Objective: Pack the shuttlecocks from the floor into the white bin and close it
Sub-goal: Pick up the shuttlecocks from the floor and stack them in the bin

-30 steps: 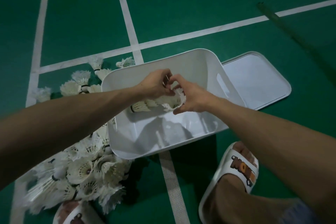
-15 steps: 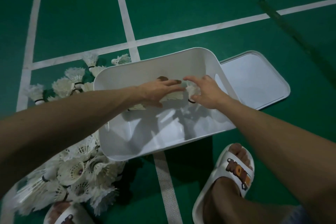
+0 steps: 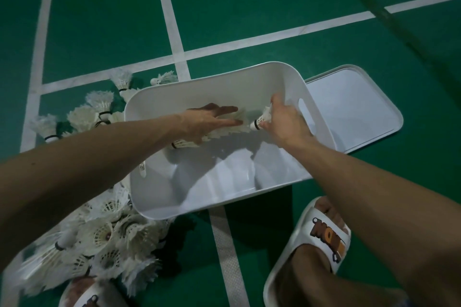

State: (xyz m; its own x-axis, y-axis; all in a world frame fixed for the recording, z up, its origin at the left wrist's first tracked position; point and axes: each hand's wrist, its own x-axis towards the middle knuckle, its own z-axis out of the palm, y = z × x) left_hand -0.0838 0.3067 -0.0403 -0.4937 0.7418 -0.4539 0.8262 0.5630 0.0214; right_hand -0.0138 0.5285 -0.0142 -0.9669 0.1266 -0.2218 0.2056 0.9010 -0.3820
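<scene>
Inside the white bin (image 3: 212,92), by its far wall, we're setting the shuttlecock row (image 3: 232,129) down, long axis L-R: left hand (image 3: 204,122) pressing flat-fingered on top, right hand (image 3: 284,124) pinching the cork end nearest it.

I get one wide-angle view from the head, looking forward and steeply down, close above the right hand (image 3: 284,123) pinching a white feathered shuttlecock (image 3: 265,116); the left hand (image 3: 207,121) lies just left of that grip.
</scene>
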